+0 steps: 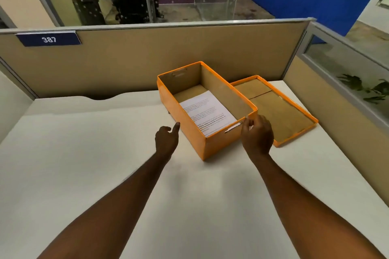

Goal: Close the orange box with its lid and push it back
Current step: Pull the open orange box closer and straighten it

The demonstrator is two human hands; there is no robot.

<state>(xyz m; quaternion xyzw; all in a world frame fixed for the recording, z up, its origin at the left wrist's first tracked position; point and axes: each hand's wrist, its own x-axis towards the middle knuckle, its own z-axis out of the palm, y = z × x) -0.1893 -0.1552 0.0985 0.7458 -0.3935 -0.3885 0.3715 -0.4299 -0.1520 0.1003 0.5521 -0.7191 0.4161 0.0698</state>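
Observation:
An open orange box [181, 111] stands at an angle in the middle of the white desk, brown inside, with a printed sheet of paper [207, 112] lying on its floor. Its lid [277, 111] lies upside down on the desk just right of the box, touching or nearly touching its long right wall. My left hand [166, 140] hovers beside the box's near left wall, forefinger pointing at it, holding nothing. My right hand [256, 134] is at the box's near right corner, fingers loosely curled by the rim, partly covering the lid's near end.
The white desk [105, 164] is bounded by tan partition walls at the back [147, 59] and right [336, 115]. A cable cut-out [101, 97] sits at the desk's back edge. A blue plate marked 387 [48, 39] hangs on the back partition.

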